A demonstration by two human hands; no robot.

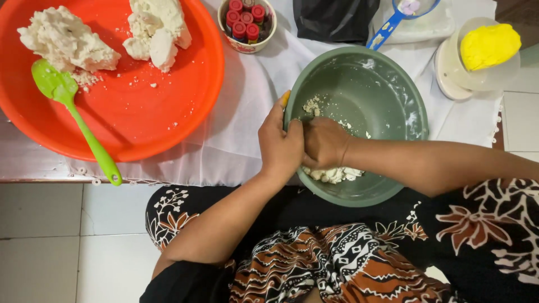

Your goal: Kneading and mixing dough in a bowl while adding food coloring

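Head camera looks straight down, close above green bowl (pixel 387 112).

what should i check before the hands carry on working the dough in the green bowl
1. Left hand steadying the green bowl at its rim: ok.
2. Right hand on the white dough inside the bowl: ok.
3. Bowl fully on the white cloth: not ok, its near edge overhangs the lap.
4. Green spatula within reach, lying in the orange basin: ok.
5. Yellow dough kept apart in its own cup: ok.
6. Dough consistency: cannot tell.
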